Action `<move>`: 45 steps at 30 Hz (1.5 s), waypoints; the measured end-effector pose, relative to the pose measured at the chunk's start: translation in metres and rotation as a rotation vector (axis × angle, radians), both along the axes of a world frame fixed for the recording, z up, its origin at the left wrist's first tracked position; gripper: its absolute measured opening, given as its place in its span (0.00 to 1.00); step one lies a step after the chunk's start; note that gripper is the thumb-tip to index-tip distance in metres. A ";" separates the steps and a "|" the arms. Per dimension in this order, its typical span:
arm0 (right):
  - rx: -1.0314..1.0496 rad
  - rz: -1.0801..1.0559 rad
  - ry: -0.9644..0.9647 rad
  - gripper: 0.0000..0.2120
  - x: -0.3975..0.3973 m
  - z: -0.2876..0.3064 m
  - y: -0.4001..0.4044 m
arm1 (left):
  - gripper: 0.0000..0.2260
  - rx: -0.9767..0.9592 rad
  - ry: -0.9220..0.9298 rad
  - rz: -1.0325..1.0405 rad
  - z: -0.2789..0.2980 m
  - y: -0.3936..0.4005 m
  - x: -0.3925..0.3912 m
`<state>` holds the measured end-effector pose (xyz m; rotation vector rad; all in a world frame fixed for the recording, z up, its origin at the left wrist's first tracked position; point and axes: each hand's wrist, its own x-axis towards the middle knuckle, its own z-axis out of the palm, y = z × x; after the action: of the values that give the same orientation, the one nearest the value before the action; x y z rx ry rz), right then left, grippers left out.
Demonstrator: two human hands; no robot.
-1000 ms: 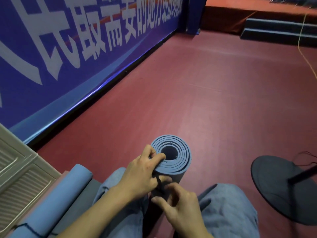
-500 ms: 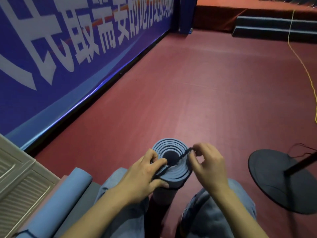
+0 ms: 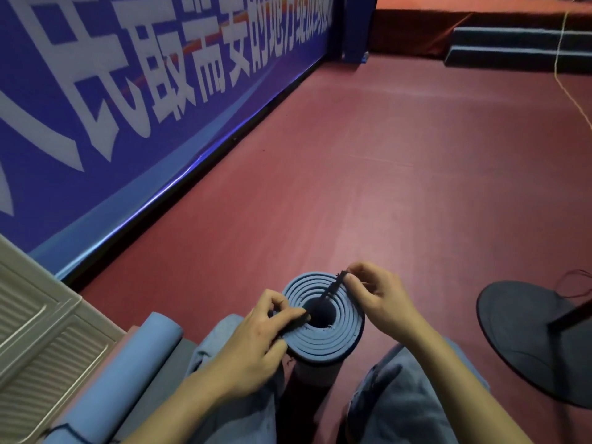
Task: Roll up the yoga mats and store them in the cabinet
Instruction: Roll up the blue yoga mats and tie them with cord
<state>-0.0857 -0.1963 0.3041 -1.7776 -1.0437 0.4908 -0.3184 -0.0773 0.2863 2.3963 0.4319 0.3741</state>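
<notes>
A rolled blue yoga mat [image 3: 333, 339] stands on end between my knees, its spiral end facing up. A thin dark strap [image 3: 331, 288] runs across that end. My left hand [image 3: 256, 341] pinches one end of the strap at the roll's left rim. My right hand [image 3: 378, 299] pinches the other end at the far right rim. A second rolled blue mat [image 3: 128, 370], tied with a dark string, lies at my left against the cream louvered cabinet [image 3: 38, 331].
A blue banner wall [image 3: 128, 107] runs along the left. Red floor [image 3: 384, 171] stretches ahead to dark steps [image 3: 519, 46]. A round black stand base [image 3: 531, 341] with a pole sits at the right. A yellow cord [image 3: 563, 78] crosses the floor far right.
My right hand rose from below the roll to its top and took the strap's end, drawing it across to the far rim. My left hand shifted its pinch onto the roll's end face.
</notes>
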 end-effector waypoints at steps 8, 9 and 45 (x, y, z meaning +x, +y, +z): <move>-0.031 0.073 0.144 0.08 0.004 0.004 -0.009 | 0.28 -0.103 -0.088 0.141 -0.010 0.000 -0.002; -0.042 0.073 0.179 0.07 0.006 0.004 -0.011 | 0.29 -0.128 -0.087 0.105 -0.010 0.002 -0.001; -0.890 0.004 0.074 0.10 0.048 -0.097 0.021 | 0.02 -0.248 0.649 0.288 -0.096 0.081 0.091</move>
<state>-0.0372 -0.1751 0.2073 -2.4891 -0.8210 1.1375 -0.2277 0.0036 0.1907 2.1654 1.0517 -0.3385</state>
